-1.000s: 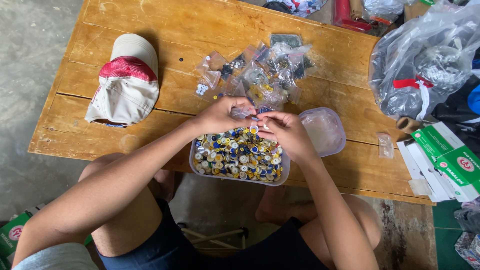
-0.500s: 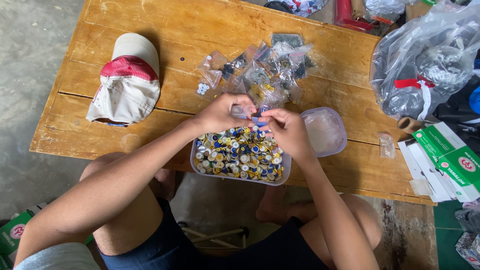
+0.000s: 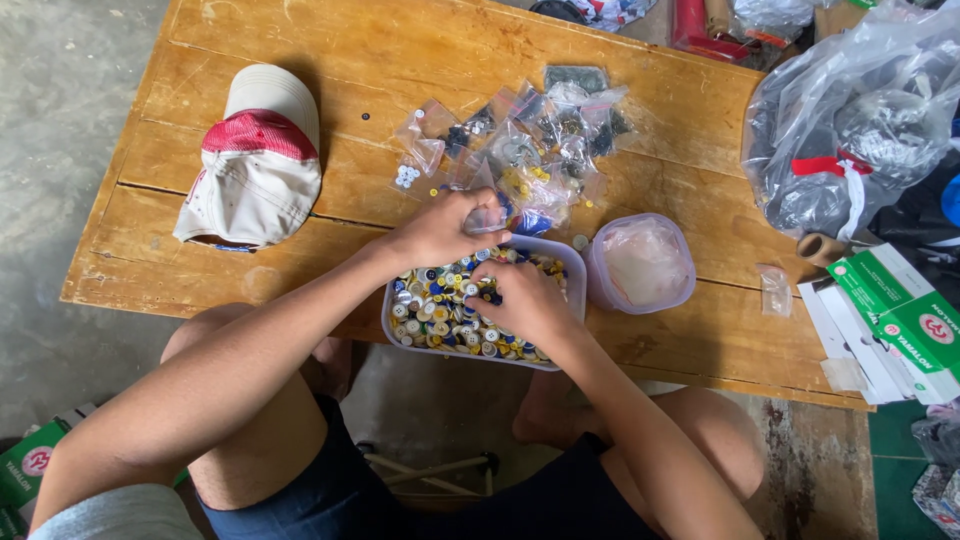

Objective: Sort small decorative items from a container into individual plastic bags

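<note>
Seen from above, at a wooden table (image 3: 300, 60). Left hand (image 3: 440, 228) raised at the far rim of a clear plastic tub (image 3: 575, 300), fingers pressed together on a small clear bag (image 3: 487, 218), pinched at its top. Right hand (image 3: 525, 300) now down inside the tub, palm over the buttons (image 3: 430, 312), fingertips curled into the heap; whether anything is pinched there, impossible to tell, fingertips hidden among the pieces.

Half a second ago: both hands close together above the tub, fingertips nearly meeting over the bag. Now apart, the right hand lower and nearer the body, the left hand in much the same place at the far rim. Tub, table and everything else unmoved.

Tub at the near edge of the table, between the two knees, filled with mixed buttons in white, yellow, blue and black. Just right of it, touching or nearly so, a round clear lid or bowl (image 3: 645, 262) with something pale inside. Beyond the tub, a pile of small clear bags (image 3: 545, 140), some with dark buttons, some with yellow or white ones; a few loose white buttons (image 3: 405, 177) beside the pile. To the left, well apart, a red and cream cap (image 3: 255, 165) lying top up. At the far right edge, a big clear plastic sack (image 3: 850, 120) of dark items, and green and white boxes (image 3: 900, 320) off the table corner.
</note>
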